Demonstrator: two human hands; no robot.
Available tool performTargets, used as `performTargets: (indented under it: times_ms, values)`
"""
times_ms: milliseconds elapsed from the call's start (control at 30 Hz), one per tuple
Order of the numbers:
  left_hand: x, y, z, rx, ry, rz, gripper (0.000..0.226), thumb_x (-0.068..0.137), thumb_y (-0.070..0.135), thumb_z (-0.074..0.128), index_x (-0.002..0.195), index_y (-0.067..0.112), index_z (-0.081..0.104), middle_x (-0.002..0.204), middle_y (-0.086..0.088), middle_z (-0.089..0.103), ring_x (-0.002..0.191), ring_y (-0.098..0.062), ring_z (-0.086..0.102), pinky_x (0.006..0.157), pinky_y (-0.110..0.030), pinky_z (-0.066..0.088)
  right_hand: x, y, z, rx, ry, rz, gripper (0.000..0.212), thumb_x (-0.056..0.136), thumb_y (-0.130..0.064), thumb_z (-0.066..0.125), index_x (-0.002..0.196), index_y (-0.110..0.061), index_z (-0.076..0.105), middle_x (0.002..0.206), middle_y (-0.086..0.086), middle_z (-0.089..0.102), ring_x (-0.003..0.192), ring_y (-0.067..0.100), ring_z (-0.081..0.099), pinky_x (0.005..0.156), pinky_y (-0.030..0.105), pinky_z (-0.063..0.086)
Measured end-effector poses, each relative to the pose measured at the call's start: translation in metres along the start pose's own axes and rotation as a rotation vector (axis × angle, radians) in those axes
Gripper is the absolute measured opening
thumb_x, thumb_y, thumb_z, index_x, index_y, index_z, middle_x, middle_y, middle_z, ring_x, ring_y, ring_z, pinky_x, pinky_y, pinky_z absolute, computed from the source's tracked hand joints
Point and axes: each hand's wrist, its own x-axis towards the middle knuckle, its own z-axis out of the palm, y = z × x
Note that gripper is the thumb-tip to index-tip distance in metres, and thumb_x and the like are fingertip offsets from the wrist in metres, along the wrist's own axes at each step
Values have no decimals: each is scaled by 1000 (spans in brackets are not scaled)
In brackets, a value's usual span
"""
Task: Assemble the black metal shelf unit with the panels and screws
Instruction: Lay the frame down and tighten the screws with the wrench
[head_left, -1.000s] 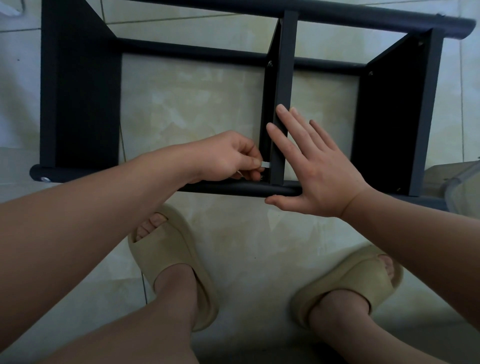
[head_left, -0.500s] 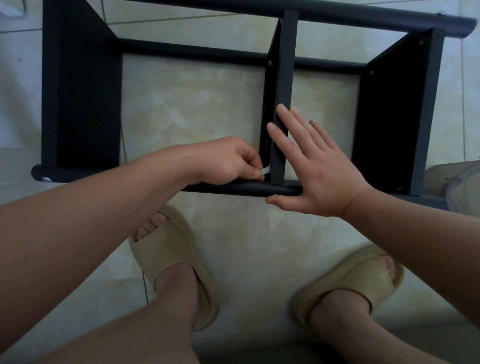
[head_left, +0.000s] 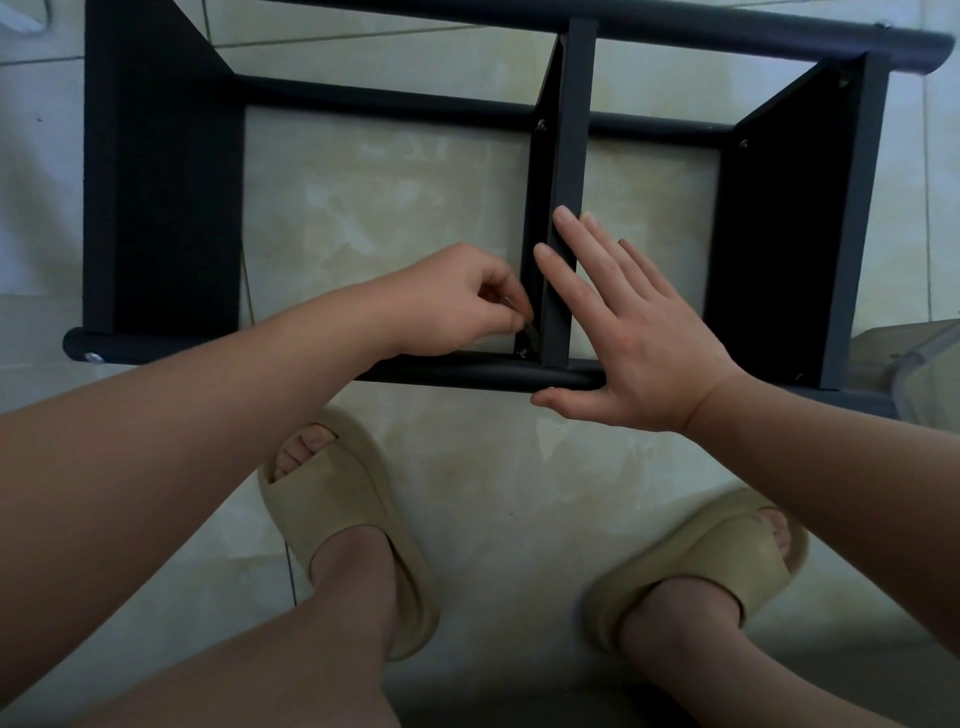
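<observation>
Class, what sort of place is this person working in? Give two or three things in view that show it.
Probably a room at home, not a workshop: glossy beige floor tiles, beige slide sandals on the person's feet, and the black shelf unit lying straight on the floor.

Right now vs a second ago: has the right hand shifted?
No. The right hand sits where it did: fingers at the same height on the middle panel, thumb against the front tube.
</observation>
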Motion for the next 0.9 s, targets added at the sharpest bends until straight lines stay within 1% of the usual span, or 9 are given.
performTargets:
  times_ms: [100,167,233,300,433,633,767,833,900]
  values:
    - [1,1,4,-323,-75,-146,10,97,15,63,94,20,70,89,7,71,92,-7,68,83,-28,58,0,0,0,-1,-8,1,107,86,-79,47,161,-8,16,169,16,2,157,32,1,122,58,21]
    - [2,2,5,-479,-81,-200,8,97,16,63,91,16,69,82,6,72,87,-9,70,80,-29,57,0,0,0,1,-5,0,107,86,-78,47,161,-8,17,169,16,2,157,32,1,122,58,22]
    - [4,2,6,-586,-68,-228,10,95,18,66,85,15,66,79,1,72,84,-13,72,76,-28,57,0,0,0,5,2,0,107,86,-78,49,161,-8,18,169,16,3,157,33,3,121,58,23]
    - [5,1,8,-576,-10,-222,9,93,17,69,85,16,65,80,-1,73,82,-14,73,73,-27,56,0,0,0,4,6,3,108,85,-77,50,161,-7,19,169,17,4,157,33,4,121,58,23]
    - [8,0,12,-556,86,-200,7,91,16,72,92,18,66,86,-1,75,83,-13,75,71,-27,53,0,1,1,3,4,2,107,85,-78,49,161,-7,19,169,17,4,157,33,3,121,58,23]
    - [9,1,11,-570,91,-240,15,91,25,71,105,17,71,84,3,75,80,-10,72,70,-27,53,0,1,3,-5,16,-8,107,86,-78,48,161,-7,19,169,17,5,157,34,4,121,58,24]
    - [8,1,11,-560,105,-235,11,93,22,70,102,16,70,80,4,75,77,-9,72,70,-26,52,0,1,3,2,19,-2,107,86,-78,48,161,-7,19,169,17,5,157,33,4,121,58,24]
    - [8,1,10,-553,115,-234,7,93,22,69,98,16,70,81,3,75,78,-9,71,71,-26,52,0,1,3,3,18,-4,107,86,-78,48,161,-7,19,169,17,4,157,33,4,121,58,24]
    - [7,1,9,-556,125,-234,8,94,22,68,98,16,70,83,2,76,79,-10,71,71,-26,52,1,1,3,6,20,-6,107,86,-78,48,161,-7,19,169,17,5,157,34,5,120,58,25]
